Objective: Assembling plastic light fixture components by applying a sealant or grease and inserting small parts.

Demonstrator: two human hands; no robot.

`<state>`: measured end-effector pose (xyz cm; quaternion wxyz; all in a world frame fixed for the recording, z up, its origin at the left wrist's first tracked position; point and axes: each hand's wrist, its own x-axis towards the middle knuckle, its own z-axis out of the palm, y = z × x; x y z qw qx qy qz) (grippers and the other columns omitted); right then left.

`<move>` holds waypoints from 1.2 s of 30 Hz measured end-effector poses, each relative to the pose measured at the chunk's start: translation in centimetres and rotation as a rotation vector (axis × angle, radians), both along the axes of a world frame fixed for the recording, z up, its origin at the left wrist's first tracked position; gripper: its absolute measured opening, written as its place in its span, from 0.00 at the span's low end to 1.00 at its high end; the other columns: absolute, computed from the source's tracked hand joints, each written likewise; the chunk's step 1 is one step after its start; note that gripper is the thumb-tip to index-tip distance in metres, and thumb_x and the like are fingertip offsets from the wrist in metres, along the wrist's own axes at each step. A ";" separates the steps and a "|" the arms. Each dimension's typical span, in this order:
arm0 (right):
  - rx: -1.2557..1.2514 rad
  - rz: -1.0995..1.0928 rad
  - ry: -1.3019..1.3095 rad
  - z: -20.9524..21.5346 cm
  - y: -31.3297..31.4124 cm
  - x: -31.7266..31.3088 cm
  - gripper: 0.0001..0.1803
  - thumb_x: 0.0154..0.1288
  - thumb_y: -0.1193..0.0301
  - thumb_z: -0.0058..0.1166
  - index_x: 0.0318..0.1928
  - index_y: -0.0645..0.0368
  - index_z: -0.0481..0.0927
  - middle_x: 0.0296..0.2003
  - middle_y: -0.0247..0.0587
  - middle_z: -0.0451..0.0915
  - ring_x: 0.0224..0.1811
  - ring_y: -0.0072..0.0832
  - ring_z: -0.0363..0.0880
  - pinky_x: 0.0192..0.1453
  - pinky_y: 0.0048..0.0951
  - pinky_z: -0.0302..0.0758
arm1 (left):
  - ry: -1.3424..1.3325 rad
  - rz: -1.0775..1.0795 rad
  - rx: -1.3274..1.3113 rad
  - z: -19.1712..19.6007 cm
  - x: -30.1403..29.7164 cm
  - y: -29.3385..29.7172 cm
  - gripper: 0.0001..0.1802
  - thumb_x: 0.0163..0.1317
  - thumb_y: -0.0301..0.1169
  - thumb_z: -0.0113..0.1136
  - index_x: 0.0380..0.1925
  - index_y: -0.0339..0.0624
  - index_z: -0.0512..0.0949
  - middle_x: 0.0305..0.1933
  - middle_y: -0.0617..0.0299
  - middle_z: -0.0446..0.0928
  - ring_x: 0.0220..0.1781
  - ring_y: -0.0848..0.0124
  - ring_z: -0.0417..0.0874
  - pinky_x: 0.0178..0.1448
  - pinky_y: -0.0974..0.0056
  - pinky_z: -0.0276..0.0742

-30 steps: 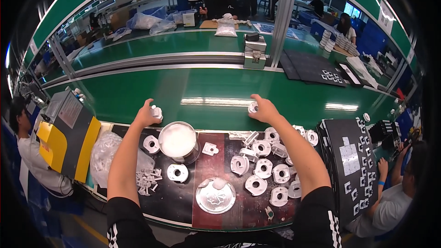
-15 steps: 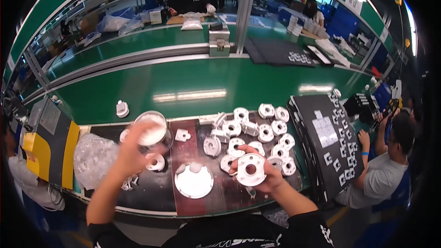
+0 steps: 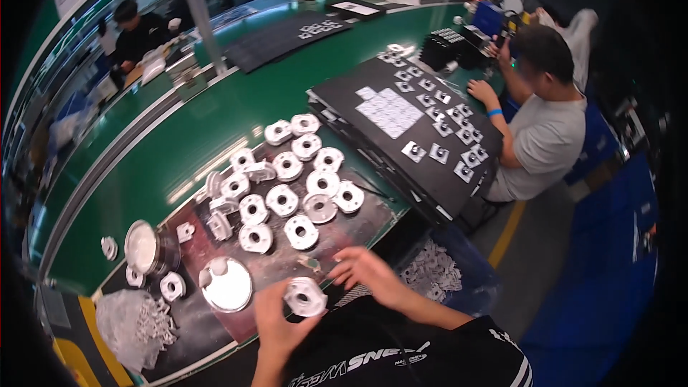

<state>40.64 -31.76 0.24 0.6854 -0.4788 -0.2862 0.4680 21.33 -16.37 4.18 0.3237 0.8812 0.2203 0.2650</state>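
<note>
My left hand (image 3: pixel 276 322) is closed round a white, round plastic part with a centre hole (image 3: pixel 306 297), close to my body at the table's front edge. To its right, my right hand (image 3: pixel 369 276) has its fingers spread and holds nothing that I can see. Just beyond it lies a small, pale scrap-like thing (image 3: pixel 309 264) on the dark work board. Several similar white round parts (image 3: pixel 283 201) lie loosely grouped past my hands. A white round disc (image 3: pixel 228 294) with whitish lumps at its rim lies left of my left hand.
At the left stand a round tub of white stuff (image 3: pixel 143 247) and a clear bag of small white pieces (image 3: pixel 136 322). Black trays (image 3: pixel 344 104) bearing small square parts stand right, beside a seated co-worker (image 3: pixel 541 129). A bin of white pieces (image 3: pixel 433 272) sits below the table edge.
My view has swung to the right. The white round part has passed from my right hand to my left, which has come away from the tub. My right hand is now free of it.
</note>
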 end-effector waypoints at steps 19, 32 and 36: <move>-0.729 -0.641 -1.430 7.7 -5.7 25.3 0.19 0.58 0.70 0.68 0.50 0.55 0.83 0.43 0.41 0.89 0.46 0.41 0.85 0.55 0.42 0.77 | 0.204 0.249 0.166 -1.0 0.6 3.6 0.42 0.37 0.36 0.84 0.57 0.41 0.78 0.54 0.52 0.74 0.57 0.53 0.73 0.62 0.50 0.67; 0.204 -0.178 -1.014 8.2 3.1 5.1 0.20 0.53 0.80 0.74 0.49 0.64 0.85 0.44 0.48 0.88 0.45 0.39 0.88 0.51 0.34 0.83 | -0.340 -0.222 -1.236 -0.2 2.1 0.6 0.34 0.66 0.31 0.69 0.70 0.33 0.69 0.66 0.55 0.76 0.64 0.70 0.75 0.66 0.64 0.73; 0.388 -0.053 -0.920 5.7 5.9 1.2 0.21 0.53 0.80 0.74 0.49 0.61 0.85 0.44 0.44 0.90 0.46 0.38 0.89 0.51 0.35 0.81 | -0.354 -0.239 -1.233 -0.2 1.8 0.7 0.34 0.63 0.23 0.72 0.69 0.31 0.71 0.63 0.57 0.77 0.62 0.71 0.77 0.66 0.64 0.73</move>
